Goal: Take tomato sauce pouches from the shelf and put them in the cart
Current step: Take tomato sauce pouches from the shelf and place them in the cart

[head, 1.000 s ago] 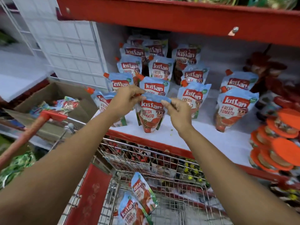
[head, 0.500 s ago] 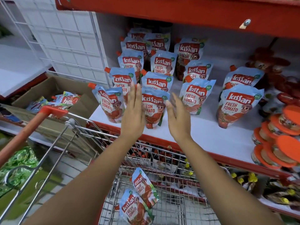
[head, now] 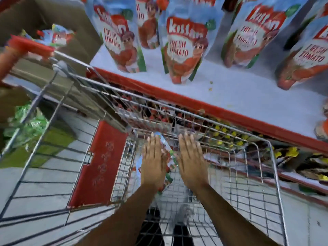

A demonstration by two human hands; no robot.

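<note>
Several blue-and-red tomato sauce pouches stand on the white shelf [head: 248,96], among them one at the front [head: 184,50], one to its left [head: 122,41] and one at the right [head: 305,55]. Below the shelf is the wire cart [head: 276,174]. My left hand [head: 153,162] and my right hand [head: 191,160] are stretched flat, side by side, inside the cart basket. A pouch [head: 168,157] lies in the basket between and under them, partly hidden by my left hand. Neither hand grips anything.
The cart's red handle [head: 30,45] is at the upper left and its red seat flap [head: 99,166] is left of my hands. A cardboard box [head: 53,15] with packets sits left of the shelf. Green packs [head: 30,125] lie low left. A lower shelf [head: 292,157] holds dark items.
Both hands have left the front pouch on the shelf and dropped down into the cart basket. The view has tilted downward. The front pouch still stands on the shelf.
</note>
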